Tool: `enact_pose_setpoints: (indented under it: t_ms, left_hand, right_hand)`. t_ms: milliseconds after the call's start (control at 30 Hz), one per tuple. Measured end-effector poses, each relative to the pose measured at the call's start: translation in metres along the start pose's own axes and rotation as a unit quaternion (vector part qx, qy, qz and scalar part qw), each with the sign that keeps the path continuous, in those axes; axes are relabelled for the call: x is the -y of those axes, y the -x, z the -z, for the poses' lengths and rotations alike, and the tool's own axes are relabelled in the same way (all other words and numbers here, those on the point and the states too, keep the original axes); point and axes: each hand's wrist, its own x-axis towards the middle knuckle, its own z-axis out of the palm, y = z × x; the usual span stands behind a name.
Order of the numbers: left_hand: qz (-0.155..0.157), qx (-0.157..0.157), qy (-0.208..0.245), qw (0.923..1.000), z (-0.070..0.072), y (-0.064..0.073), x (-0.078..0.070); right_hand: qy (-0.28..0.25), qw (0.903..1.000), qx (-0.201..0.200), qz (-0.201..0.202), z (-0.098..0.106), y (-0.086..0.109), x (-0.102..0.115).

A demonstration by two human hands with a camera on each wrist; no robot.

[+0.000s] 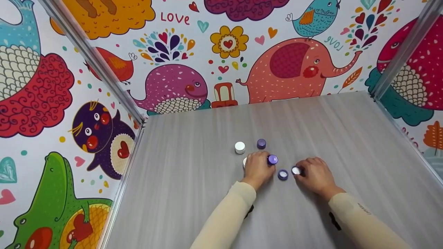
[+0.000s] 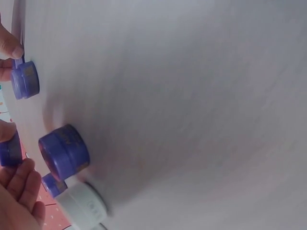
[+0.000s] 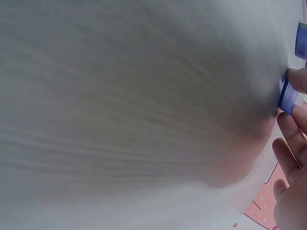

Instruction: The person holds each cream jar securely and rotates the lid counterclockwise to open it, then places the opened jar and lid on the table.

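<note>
My left hand [image 1: 258, 168] pinches a small round purple-topped piece [image 1: 272, 159]; in the left wrist view this purple piece [image 2: 9, 151] sits between thumb and fingers. My right hand [image 1: 316, 174] pinches a purple lid [image 1: 296, 170] tilted up, its whitish inside showing. The lid [image 3: 288, 98] stands on edge near the table in the right wrist view. Between the hands lies a small purple jar [image 1: 283, 174] with a pale round face upward. Close to my left hand, the left wrist view shows another purple jar [image 2: 64, 151] and a white jar [image 2: 81, 206].
Beyond my left hand stand a white jar [image 1: 240, 147] and a purple jar [image 1: 261, 143]. The grey wood-grain table [image 1: 187, 166] runs back to walls printed with cartoon animals, with metal posts [image 1: 135, 110] at the corners.
</note>
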Motion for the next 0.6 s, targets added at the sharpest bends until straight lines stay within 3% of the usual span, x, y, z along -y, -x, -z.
enact_pose_setpoints:
  t_ms: [367,600]
  left_hand:
    - [0.010,0.012,-0.003,0.9999,-0.001,0.001,0.001]
    - [0.004,0.016,0.003,0.9999,-0.002,0.000,-0.001]
  right_hand:
    - [-0.006,0.9999,-0.009,-0.006,0.003,0.001,0.002]
    - [-0.031,0.9993,-0.015,0.009,0.012,-0.019,0.023]
